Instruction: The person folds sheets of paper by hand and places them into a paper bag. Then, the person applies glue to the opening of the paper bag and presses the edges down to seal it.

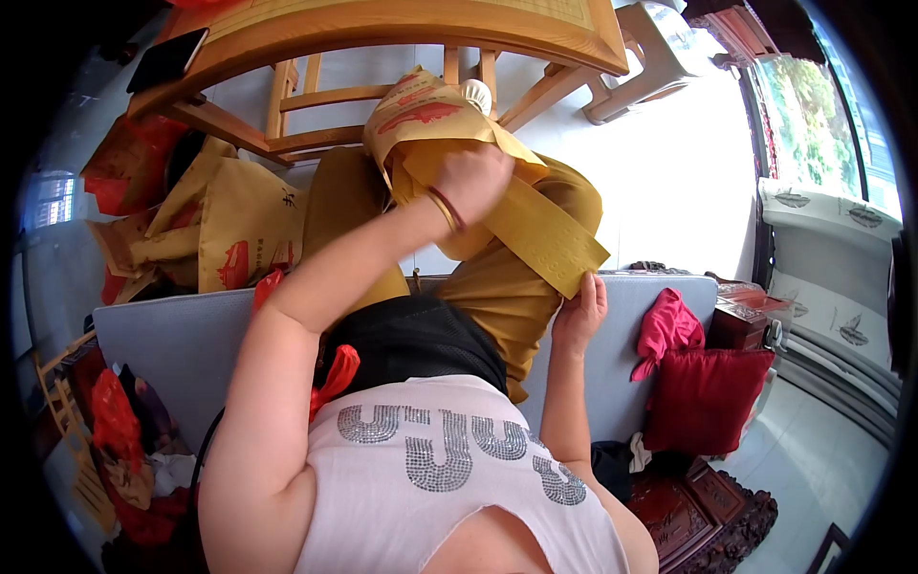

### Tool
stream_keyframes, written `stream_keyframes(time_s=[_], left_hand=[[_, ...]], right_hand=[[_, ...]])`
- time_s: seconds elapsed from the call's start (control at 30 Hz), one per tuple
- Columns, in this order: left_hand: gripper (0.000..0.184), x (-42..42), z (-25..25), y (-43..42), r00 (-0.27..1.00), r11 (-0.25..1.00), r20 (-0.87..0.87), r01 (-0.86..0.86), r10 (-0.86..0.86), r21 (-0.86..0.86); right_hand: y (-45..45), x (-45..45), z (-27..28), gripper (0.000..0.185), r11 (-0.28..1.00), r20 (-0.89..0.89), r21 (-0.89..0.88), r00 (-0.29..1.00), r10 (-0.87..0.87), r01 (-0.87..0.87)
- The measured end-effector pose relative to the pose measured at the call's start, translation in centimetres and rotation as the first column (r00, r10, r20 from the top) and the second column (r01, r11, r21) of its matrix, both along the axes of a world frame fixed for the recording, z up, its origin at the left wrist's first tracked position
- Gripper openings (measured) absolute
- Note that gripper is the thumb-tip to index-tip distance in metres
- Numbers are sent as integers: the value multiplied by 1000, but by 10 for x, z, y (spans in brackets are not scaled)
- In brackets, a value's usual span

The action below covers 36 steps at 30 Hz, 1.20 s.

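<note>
A yellow-brown bag [421, 113] with red printing stands between my knees, its mouth turned towards me. My left hand [475, 184], slightly blurred, is over that mouth with its fingers curled; what they hold is hidden. From beneath it a long yellow strip of paper [550, 234] with embossed marks slants down to the right across my thigh. At the strip's lower end, my right hand [579, 314] pinches the corner between thumb and fingers. More yellow sheet shows inside the bag, beside my left wrist.
A wooden table [402, 29] stands ahead, with a dark phone [167, 59] on its left corner. Several similar bags [244, 225] lie on the left. I sit on a grey cushioned seat [182, 335]. A red cushion [708, 402] is on the right, and a plastic stool [660, 57] stands beyond.
</note>
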<state>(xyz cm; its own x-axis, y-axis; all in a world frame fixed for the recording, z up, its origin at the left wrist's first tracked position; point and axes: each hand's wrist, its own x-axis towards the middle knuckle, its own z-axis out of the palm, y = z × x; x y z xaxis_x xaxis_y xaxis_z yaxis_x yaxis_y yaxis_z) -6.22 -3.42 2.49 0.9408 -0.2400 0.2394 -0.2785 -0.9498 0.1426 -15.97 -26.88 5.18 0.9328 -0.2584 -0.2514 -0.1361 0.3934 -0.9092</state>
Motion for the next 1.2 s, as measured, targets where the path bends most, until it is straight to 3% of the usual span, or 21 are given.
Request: stream_keyframes(time_s=[0.03,0.07,0.1,0.13,0.27,0.37,0.47,0.77,0.87,0.97,1.0,1.2], left_hand=[[15,-18,48,-19,986,970,-157,14,-53,-244],[19,-30,52,-34,978,902,-47,169,-204,-397],[24,-39,62,-48,953,898,-11,281,-303,-340],[29,-43,69,-58,928,786,-118,226,-353,-576],[34,-44,53,-90,940,840,-221,109,-261,-531],[26,-45,49,-92,936,826,-222,109,-272,-553],[17,-42,69,-79,918,751,-131,216,-374,-624],[7,-39,61,-78,921,596,-67,192,-384,-780],[7,-34,52,-68,892,555,-89,195,-443,-809],[9,-29,58,-40,828,513,-282,8,-484,-858],[10,-28,60,-33,791,571,-368,-29,-488,-821],[12,-38,51,-57,798,503,-261,60,-543,-862]], right_hand=[[-1,1,-1,11,1000,0,-16,1000,11,-11],[0,1,-2,11,999,0,-33,1000,26,-26],[2,3,1,12,998,-16,-59,999,37,-38],[6,5,7,13,995,-32,-88,999,44,-47],[-5,3,7,18,977,-62,-181,992,106,-115],[-3,6,8,23,979,-57,-162,992,115,-122],[-6,8,8,24,981,-52,-95,985,163,-167],[-7,9,11,22,979,-72,-54,979,191,-195],[-9,11,11,20,973,-80,-73,974,211,-217],[-10,10,9,20,972,-92,-111,976,198,-208],[-11,10,8,21,970,-96,-121,975,198,-209],[-4,12,24,25,942,-60,-186,960,272,-278]])
